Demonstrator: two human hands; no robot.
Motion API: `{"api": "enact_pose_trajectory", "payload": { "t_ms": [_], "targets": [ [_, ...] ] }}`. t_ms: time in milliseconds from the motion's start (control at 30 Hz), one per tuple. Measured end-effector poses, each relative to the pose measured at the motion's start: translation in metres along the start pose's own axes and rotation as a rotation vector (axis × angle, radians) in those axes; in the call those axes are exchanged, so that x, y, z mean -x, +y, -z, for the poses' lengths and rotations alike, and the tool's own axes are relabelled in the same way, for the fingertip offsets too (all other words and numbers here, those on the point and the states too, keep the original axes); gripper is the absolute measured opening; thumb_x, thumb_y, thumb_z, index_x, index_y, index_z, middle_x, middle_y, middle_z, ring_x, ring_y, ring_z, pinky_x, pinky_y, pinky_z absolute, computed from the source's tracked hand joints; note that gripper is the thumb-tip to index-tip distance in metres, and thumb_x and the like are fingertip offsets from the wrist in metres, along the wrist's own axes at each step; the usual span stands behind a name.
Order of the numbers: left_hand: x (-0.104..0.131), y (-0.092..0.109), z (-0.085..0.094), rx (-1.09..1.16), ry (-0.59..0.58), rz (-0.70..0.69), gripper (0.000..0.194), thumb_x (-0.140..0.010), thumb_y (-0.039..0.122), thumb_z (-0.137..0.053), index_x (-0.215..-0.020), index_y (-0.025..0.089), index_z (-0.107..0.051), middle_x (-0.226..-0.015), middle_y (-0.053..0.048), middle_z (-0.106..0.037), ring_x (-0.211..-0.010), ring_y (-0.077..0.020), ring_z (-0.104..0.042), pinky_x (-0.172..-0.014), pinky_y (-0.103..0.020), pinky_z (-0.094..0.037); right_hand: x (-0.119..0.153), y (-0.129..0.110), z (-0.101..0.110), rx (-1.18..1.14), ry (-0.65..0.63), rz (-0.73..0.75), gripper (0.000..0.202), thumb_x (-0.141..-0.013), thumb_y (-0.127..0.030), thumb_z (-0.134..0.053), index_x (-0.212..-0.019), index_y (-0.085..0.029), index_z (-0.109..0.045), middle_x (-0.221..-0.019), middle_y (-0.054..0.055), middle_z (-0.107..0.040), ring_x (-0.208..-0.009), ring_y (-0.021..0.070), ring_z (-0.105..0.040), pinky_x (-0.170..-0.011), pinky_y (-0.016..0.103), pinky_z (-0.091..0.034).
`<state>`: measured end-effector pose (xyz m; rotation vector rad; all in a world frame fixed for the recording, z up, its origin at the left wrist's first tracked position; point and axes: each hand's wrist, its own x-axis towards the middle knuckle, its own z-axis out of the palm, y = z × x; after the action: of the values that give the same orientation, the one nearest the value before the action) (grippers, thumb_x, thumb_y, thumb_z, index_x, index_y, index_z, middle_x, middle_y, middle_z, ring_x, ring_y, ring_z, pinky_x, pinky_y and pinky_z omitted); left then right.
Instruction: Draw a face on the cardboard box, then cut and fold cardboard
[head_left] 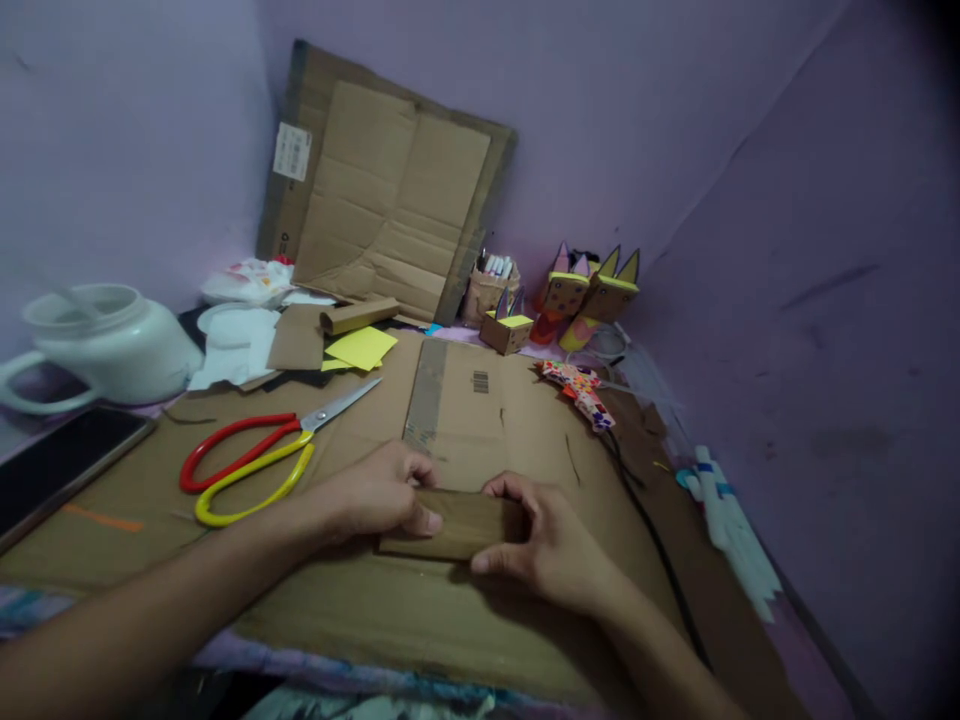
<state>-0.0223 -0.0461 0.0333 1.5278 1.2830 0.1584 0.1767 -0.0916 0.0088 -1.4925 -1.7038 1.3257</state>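
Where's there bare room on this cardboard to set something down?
The cardboard mat is bare from the small cardboard piece in your left hand and right hand to its near edge. Another patch, with thin scraps, lies between the tape strip and glue gun. The back left is crowded: white pot, white papers, yellow sheets.

Phone (71,465) at 9 o'clock cut by left edge. Our left hand (386,490) covers upper left corner of cardboard piece (469,525); our right hand (551,545) hides right end. Black cord (660,545) lost behind our right forearm (664,650), toward 5. Print on white label (292,151), 10 o'clock, too small for us.
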Motion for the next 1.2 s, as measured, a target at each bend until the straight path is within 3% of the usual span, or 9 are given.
{"api": "enact_pose_trajectory", "payload": {
  "t_ms": [167, 333, 467, 600, 800, 933, 1000, 1100, 1200],
  "targets": [
    [0.022, -0.014, -0.007, -0.067, 0.052, -0.120, 0.018, -0.060, 0.029, -0.064, -0.073, 0.017, -0.063, -0.062, 0.004, -0.054, -0.064, -0.0151, -0.050, -0.055, -0.023, -0.036, 0.008, 0.010, -0.001, 0.183, 0.070, 0.405, 0.031, -0.060, -0.027, -0.083, -0.074, -0.019, -0.056, -0.085, 0.002, -0.066, -0.078, 0.0174, -0.059, -0.068, 0.028, -0.044],
    [0.035, -0.046, -0.018, -0.270, 0.204, -0.710, 0.020, -0.074, 0.011, -0.051, -0.086, 0.017, -0.065, -0.085, -0.005, -0.065, -0.074, -0.0162, -0.060, -0.066, -0.027, -0.045, 0.016, 0.021, 0.003, 0.264, 0.016, 0.581, 0.012, -0.071, -0.014, -0.065, -0.075, -0.021, -0.056, -0.110, 0.009, -0.065, -0.101, 0.0213, -0.060, -0.085, 0.037, -0.048],
    [0.036, -0.063, -0.021, -0.590, 0.502, -1.020, 0.045, -0.063, 0.003, -0.045, -0.103, 0.019, -0.059, -0.106, -0.012, -0.065, -0.098, -0.0257, -0.058, -0.082, -0.040, -0.048, 0.024, 0.025, 0.004, 0.441, -0.046, 0.655, 0.041, -0.056, -0.003, -0.049, -0.093, -0.020, -0.053, -0.128, 0.011, -0.059, -0.123, 0.0234, -0.050, -0.104, 0.044, -0.039],
    [0.034, -0.069, -0.022, -0.768, 0.446, -1.119, 0.064, -0.054, 0.005, -0.043, -0.117, 0.015, -0.049, -0.112, -0.012, -0.066, -0.106, -0.0250, -0.058, -0.092, -0.038, -0.047, 0.027, 0.024, 0.004, 0.591, -0.088, 0.696, 0.063, -0.050, -0.002, -0.046, -0.111, -0.016, -0.050, -0.129, 0.015, -0.060, -0.125, 0.0255, -0.051, -0.106, 0.044, -0.039],
    [0.033, -0.056, -0.016, -0.570, 0.439, -1.007, 0.051, -0.060, 0.002, -0.040, -0.106, 0.017, -0.056, -0.087, -0.005, -0.072, -0.077, -0.0168, -0.067, -0.069, -0.024, -0.051, 0.019, 0.027, 0.002, 0.394, 0.017, 0.685, 0.035, -0.065, -0.011, -0.051, -0.099, -0.021, -0.052, -0.101, 0.009, -0.072, -0.093, 0.0210, -0.069, -0.082, 0.032, -0.053],
    [0.028, -0.039, -0.007, -0.387, 0.306, -0.621, 0.035, -0.066, 0.004, -0.042, -0.087, 0.019, -0.066, -0.071, 0.001, -0.068, -0.065, -0.0153, -0.064, -0.061, -0.023, -0.044, 0.009, 0.022, 0.004, 0.314, 0.097, 0.486, 0.006, -0.077, -0.017, -0.051, -0.081, -0.022, -0.051, -0.070, 0.000, -0.068, -0.059, 0.0131, -0.063, -0.053, 0.021, -0.044],
    [0.023, -0.029, -0.002, -0.272, 0.262, -0.405, 0.021, -0.070, 0.011, -0.048, -0.078, 0.019, -0.066, -0.068, 0.000, -0.065, -0.067, -0.0177, -0.061, -0.062, -0.026, -0.042, 0.003, 0.017, 0.005, 0.296, 0.159, 0.395, 0.009, -0.081, -0.022, -0.051, -0.072, -0.022, -0.048, -0.056, -0.004, -0.057, -0.050, 0.0120, -0.054, -0.047, 0.021, -0.038],
    [0.013, -0.016, 0.004, -0.112, 0.246, -0.190, 0.012, -0.072, 0.024, -0.056, -0.078, 0.017, -0.064, -0.069, -0.001, -0.064, -0.072, -0.0214, -0.060, -0.064, -0.028, -0.043, -0.010, 0.009, 0.006, 0.089, 0.177, 0.307, 0.007, -0.081, -0.027, -0.053, -0.080, -0.020, -0.054, -0.071, 0.000, -0.063, -0.068, 0.0154, -0.060, -0.062, 0.025, -0.046],
    [0.001, -0.008, 0.009, -0.013, 0.203, -0.131, 0.020, -0.070, 0.024, -0.057, -0.087, 0.017, -0.063, -0.072, 0.000, -0.065, -0.071, -0.0205, -0.062, -0.060, -0.026, -0.046, -0.024, 0.002, 0.007, -0.208, 0.106, 0.176, 0.024, -0.076, -0.031, -0.059, -0.097, -0.019, -0.057, -0.093, 0.003, -0.068, -0.091, 0.0195, -0.062, -0.082, 0.031, -0.048]
  ]
}}
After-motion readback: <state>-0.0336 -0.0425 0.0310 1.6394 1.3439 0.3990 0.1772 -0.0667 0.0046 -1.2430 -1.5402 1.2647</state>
